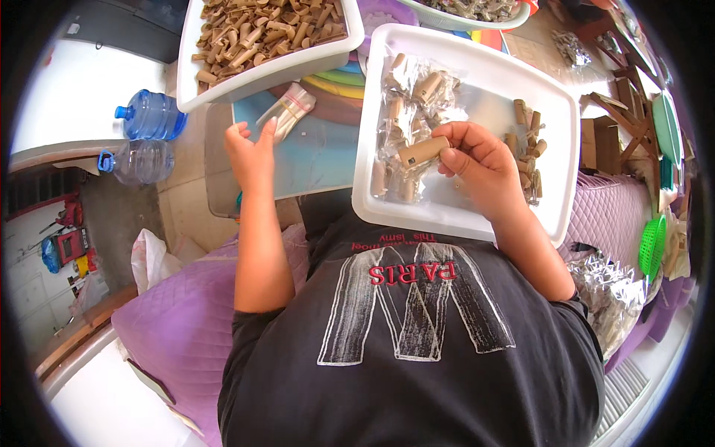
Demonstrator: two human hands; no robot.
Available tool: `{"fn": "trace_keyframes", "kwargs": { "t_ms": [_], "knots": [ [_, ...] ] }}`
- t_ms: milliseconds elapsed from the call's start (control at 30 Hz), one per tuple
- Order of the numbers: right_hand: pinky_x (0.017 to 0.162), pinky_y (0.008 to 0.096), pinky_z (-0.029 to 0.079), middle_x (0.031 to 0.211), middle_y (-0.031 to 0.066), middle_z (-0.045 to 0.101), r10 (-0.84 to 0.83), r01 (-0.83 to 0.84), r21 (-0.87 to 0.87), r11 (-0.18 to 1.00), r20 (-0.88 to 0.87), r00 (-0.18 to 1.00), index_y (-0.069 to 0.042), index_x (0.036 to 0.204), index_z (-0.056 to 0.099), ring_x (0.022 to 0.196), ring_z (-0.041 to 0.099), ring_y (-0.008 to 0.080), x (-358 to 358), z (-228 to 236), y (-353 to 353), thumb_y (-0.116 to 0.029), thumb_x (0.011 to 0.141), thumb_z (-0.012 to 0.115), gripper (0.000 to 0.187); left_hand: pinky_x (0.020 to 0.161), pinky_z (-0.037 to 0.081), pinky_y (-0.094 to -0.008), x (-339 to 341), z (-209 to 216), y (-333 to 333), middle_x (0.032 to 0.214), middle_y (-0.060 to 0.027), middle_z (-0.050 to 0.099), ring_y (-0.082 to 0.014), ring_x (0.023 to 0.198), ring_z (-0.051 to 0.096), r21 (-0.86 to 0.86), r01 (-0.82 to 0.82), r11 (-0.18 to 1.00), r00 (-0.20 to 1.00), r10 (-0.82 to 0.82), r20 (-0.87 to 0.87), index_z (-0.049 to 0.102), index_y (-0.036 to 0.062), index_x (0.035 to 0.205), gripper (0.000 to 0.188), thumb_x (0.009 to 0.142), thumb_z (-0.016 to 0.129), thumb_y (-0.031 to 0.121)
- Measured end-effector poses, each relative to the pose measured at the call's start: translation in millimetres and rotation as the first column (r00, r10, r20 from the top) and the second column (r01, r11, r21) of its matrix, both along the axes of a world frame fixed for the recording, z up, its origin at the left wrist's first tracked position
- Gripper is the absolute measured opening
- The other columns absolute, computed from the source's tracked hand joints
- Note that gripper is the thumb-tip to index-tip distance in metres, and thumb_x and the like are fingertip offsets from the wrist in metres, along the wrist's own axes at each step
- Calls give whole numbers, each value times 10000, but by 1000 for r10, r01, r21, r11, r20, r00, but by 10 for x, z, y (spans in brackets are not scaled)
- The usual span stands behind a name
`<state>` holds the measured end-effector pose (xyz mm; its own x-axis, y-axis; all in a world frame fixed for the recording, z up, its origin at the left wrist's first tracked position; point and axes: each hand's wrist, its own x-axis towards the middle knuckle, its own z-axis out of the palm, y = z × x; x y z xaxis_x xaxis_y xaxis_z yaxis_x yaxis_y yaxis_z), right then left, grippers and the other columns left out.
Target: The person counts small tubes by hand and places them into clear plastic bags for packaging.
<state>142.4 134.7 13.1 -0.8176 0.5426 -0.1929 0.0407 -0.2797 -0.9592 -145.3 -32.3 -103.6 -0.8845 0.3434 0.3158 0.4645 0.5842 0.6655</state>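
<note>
Between the thumb and fingers of my right hand (484,160) is a tan cylindrical tube (424,152) with a small dark square mark near one end. It is held over a white tray (465,223) resting at my lap. Clear-wrapped tan tubes (406,112) lie on the tray's left side, and bare tan tubes (530,145) sit in a loose group on its right. My left hand (253,155) is raised with its thumb apart from the bent fingers, beside a banded bundle of clear plastic bags (296,112). I see nothing in its grasp.
A white bin (268,78) heaped with tan pieces (261,33) stands at the far left. Beneath the bag bundle is a bluish surface (320,160). Two blue water jugs (153,115) lie at the left. A green basket (652,249) and silvery plastic packaging (607,290) are at the right.
</note>
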Motion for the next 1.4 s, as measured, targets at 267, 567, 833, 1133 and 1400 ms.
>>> {"fn": "trace_keyframes", "kwargs": {
  "t_ms": [267,567,833,1133,1400],
  "knots": [
    [721,210,433,908,8,569,14,-13,-32,999,12,1000,4,1087,535,777,499,63,-33,-39,-65,-16,869,532,219,685,456,-309,-272,-64,55,817,-85,643,-183,754,598,-422,91,902,896,111,430,619,22,814,355,725,707,355],
    [720,209,426,904,14,570,7,-7,-11,1000,14,1000,7,1076,535,789,497,68,-59,-90,-67,-11,868,532,209,639,460,-260,-306,-245,-424,813,-44,641,-112,706,578,75,27,997,851,-62,521,639,-26,909,209,792,637,147],
    [731,200,431,894,10,563,-89,86,96,992,19,996,13,1078,530,796,500,63,-120,-27,-88,4,867,526,212,584,479,-235,566,852,-167,755,-52,626,-114,619,589,583,-41,812,594,-449,667,606,16,858,125,788,664,102],
    [738,210,429,931,43,563,-181,231,538,811,-144,973,27,1088,525,785,515,92,-112,32,-116,39,834,543,255,549,479,-217,1029,950,-38,717,-55,631,-101,592,587,464,143,874,292,-485,824,610,-15,834,170,770,693,120],
    [684,240,443,831,80,571,-103,110,804,584,-61,993,5,974,582,720,538,157,-200,134,-131,69,733,604,250,574,467,-207,1150,1024,-6,725,-61,638,-96,608,586,519,232,823,279,-567,775,610,-29,833,138,781,678,79]
  ]
}}
